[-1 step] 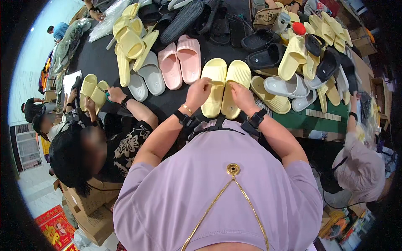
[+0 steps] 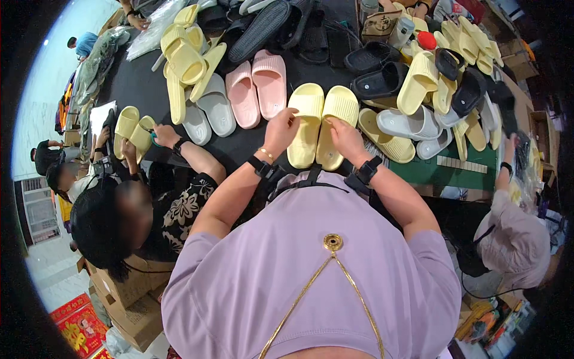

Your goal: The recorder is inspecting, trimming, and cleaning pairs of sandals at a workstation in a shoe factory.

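Observation:
A pair of pale yellow slippers stands side by side in front of me at the table's near edge, toes pointing away. My left hand (image 2: 281, 133) is closed, its curled fingers at the strap edge of the left yellow slipper (image 2: 304, 152). On the right yellow slipper (image 2: 328, 149), my right hand (image 2: 347, 139) is pinched at the inner edge of the strap. The insides under both straps are mostly hidden. Just left of the pair lie two pink slippers (image 2: 269, 84), and grey slippers (image 2: 218, 110) lie beside those.
Piled yellow slippers (image 2: 185, 57) lie at the far left, black slippers (image 2: 260, 30) at the back. Mixed slippers (image 2: 412, 122) crowd the right beside a green mat (image 2: 466, 179). A co-worker (image 2: 197, 161) on the left handles yellow slippers; another person (image 2: 514, 233) is at the right.
My left hand's fingers have shifted very slightly; the yellow slippers stay in place. At the right, the co-worker's hand and the black slipper near it have moved a little.

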`<control>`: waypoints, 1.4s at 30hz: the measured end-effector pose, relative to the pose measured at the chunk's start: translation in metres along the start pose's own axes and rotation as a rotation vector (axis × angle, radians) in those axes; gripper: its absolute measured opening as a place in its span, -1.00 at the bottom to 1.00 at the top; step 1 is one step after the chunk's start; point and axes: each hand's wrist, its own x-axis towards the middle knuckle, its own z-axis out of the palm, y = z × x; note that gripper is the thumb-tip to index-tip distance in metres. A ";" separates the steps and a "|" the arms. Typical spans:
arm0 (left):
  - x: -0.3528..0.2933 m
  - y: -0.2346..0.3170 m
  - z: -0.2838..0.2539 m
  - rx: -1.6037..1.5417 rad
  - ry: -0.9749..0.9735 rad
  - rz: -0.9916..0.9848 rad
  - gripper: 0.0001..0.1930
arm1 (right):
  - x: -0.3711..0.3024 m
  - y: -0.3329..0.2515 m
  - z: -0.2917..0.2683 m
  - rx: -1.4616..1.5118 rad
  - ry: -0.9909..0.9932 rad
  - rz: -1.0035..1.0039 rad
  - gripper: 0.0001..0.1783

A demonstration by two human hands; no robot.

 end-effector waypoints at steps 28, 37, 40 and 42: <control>0.107 -0.015 0.027 0.219 0.155 -0.207 -0.87 | 0.103 0.068 -0.007 -0.186 0.059 0.481 -0.82; 0.106 0.004 0.047 -0.102 0.079 0.084 -0.88 | 0.104 0.036 -0.002 0.234 0.217 0.277 -0.85; 0.102 0.007 0.045 -0.106 0.071 0.079 -0.88 | 0.104 0.034 0.001 0.261 0.251 0.245 -0.84; 0.100 0.006 0.044 -0.107 0.070 0.078 -0.88 | 0.103 0.031 0.002 0.292 0.256 0.243 -0.84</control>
